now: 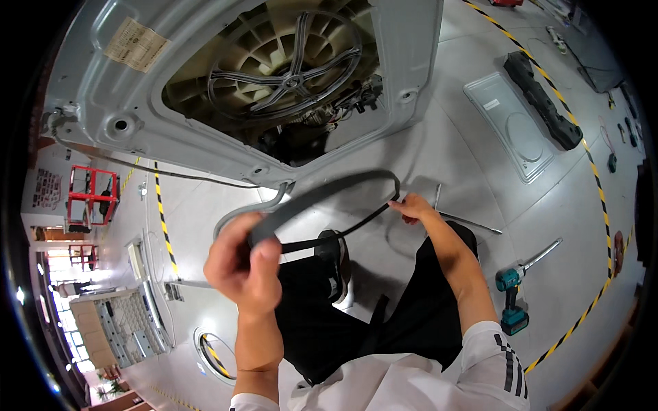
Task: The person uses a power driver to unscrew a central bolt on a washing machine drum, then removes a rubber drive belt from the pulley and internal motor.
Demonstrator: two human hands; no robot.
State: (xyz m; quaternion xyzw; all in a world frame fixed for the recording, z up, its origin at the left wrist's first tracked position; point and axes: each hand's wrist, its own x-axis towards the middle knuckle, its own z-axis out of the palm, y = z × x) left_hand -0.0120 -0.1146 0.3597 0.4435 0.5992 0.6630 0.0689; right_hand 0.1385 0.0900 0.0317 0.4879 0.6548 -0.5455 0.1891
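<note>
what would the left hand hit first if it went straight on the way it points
Beyond the dark belt it grips, the left hand would probably meet the grey hose, then the machine's metal panel, though depth here is unclear.

The belt (301, 201) is spanning between the hands (243, 267), before the machine (293, 81), while the drill (510, 288) is lying rightward on the floor (548, 205).

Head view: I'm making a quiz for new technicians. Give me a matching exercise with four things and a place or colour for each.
1. Black belt
2. Spoked wheel
3. Cordless drill
4. Flat grey panel

A. Beside a long black part
B. Teal and black
C. Held by left hand and right hand
D. Inside the opened grey machine

Pairs: 1-C, 2-D, 3-B, 4-A
</note>
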